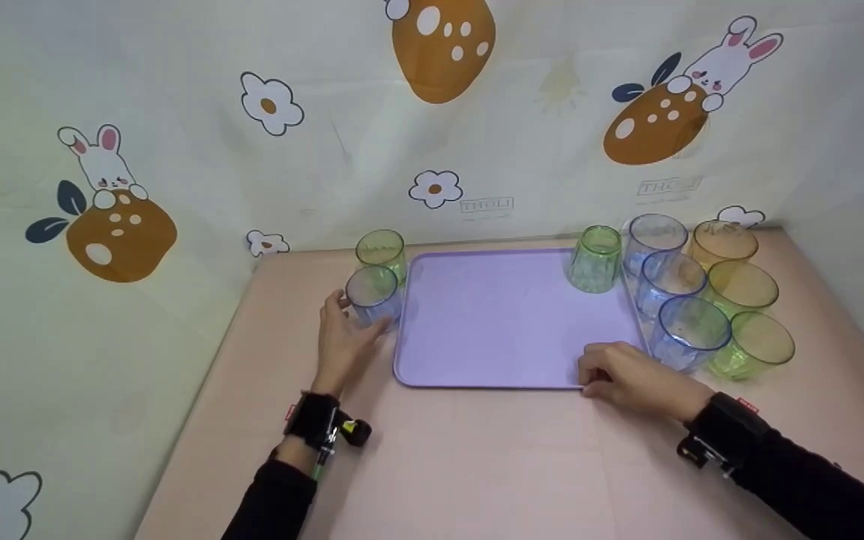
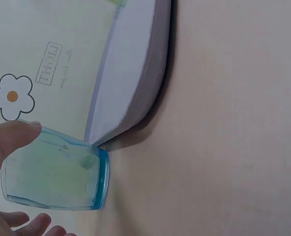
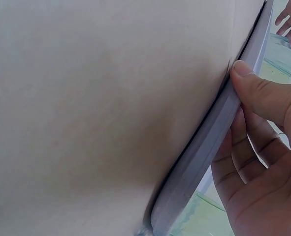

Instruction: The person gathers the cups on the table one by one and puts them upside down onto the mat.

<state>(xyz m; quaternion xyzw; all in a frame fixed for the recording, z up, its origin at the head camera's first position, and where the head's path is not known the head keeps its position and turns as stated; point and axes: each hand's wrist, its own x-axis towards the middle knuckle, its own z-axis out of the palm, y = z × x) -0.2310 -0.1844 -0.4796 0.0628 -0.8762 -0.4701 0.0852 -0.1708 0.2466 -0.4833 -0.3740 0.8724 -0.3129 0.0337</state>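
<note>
My left hand [image 1: 343, 337] is around a clear blue glass [image 1: 373, 292] that stands upright just left of the purple tray [image 1: 492, 322]. In the left wrist view the thumb lies at one side of this glass, while the other fingers are spread and apart from it. Directly behind stands a green glass [image 1: 381, 246]. My right hand [image 1: 631, 379] pinches the tray's front rim near the right corner, thumb outside and fingers curled on the inner side. A green glass [image 1: 595, 262] stands upside down in the tray's back right corner.
Against the tray's right side stand several blue glasses [image 1: 691, 330], with green glasses [image 1: 758, 349] and an orange-yellow glass [image 1: 724, 241] to their right. A patterned cloth [image 1: 342, 172] hangs behind the pinkish table [image 1: 477, 465].
</note>
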